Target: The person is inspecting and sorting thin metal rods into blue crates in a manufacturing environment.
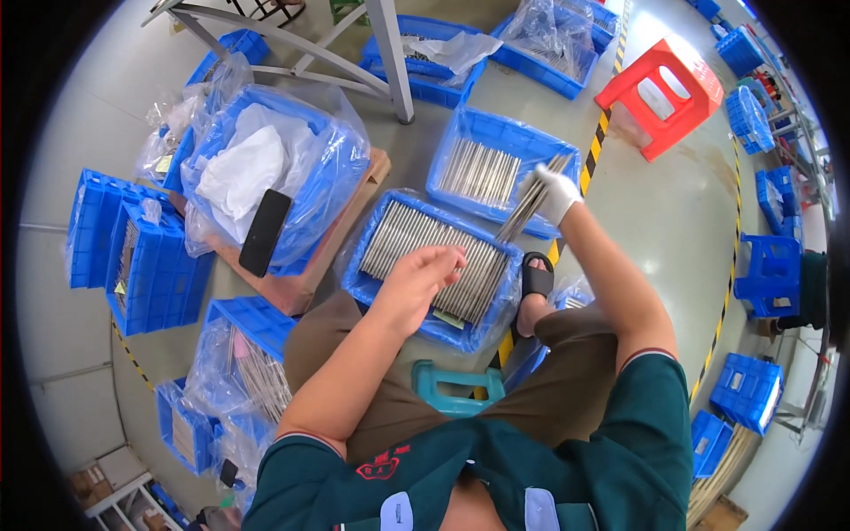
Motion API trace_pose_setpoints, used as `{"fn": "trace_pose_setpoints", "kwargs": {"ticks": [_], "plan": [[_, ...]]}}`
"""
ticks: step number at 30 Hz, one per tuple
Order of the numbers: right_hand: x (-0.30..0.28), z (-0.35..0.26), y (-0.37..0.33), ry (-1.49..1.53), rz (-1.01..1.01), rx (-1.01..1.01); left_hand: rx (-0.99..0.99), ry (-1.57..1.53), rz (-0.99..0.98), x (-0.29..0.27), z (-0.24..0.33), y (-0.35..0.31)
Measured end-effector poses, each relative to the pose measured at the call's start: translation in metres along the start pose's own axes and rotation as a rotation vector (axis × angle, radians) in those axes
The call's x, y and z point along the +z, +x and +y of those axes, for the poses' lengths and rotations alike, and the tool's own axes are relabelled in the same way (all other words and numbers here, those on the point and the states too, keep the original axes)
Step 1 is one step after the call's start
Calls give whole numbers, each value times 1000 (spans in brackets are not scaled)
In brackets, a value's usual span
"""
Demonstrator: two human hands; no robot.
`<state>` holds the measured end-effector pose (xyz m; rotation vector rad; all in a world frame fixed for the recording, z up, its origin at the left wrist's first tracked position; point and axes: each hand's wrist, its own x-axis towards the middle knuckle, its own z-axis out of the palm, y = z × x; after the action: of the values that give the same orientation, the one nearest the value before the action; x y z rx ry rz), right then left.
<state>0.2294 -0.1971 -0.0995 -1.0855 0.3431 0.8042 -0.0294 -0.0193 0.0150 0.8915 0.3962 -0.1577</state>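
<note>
Rods of slim, silvery metal, gathered in a loose bundle [526,208], are clamped in the fingers of the right hand [557,192], which wears a white glove. The bundle slants over the neighbouring edges of two blue plastic crates, one end pointing toward the nearer crate.

The left hand [421,279], bare, is above the nearer crate [506,285]. Its fingers are bent and close together; whether they grip anything cannot be told, nor whether they touch the rods below. In that crate, lined with clear plastic, metal rods [423,228] lie side by side in a broad layer, with a pale yellow-green slip [449,319] near the edge closest to the person. The farther crate [542,143], just beyond and to the right, holds a shorter row of similar rods [479,173].

To the left, a black smartphone [266,232] rests at the edge of a larger blue crate [305,108], which contains crumpled white plastic sheeting [243,173]. A black sandal [537,277] is just beside the nearer crate, and a teal stool [458,404] shows between the person's legs. Farther right, a red plastic stool [657,113] stands beside black-and-yellow floor tape [599,133].
</note>
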Motion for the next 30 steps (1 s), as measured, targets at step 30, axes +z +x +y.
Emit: {"fn": "trace_pose_setpoints", "kwargs": {"ticks": [30], "plan": [[-102,70,231,-1359,730,147,-88,-23,155,-19,25,31]]}}
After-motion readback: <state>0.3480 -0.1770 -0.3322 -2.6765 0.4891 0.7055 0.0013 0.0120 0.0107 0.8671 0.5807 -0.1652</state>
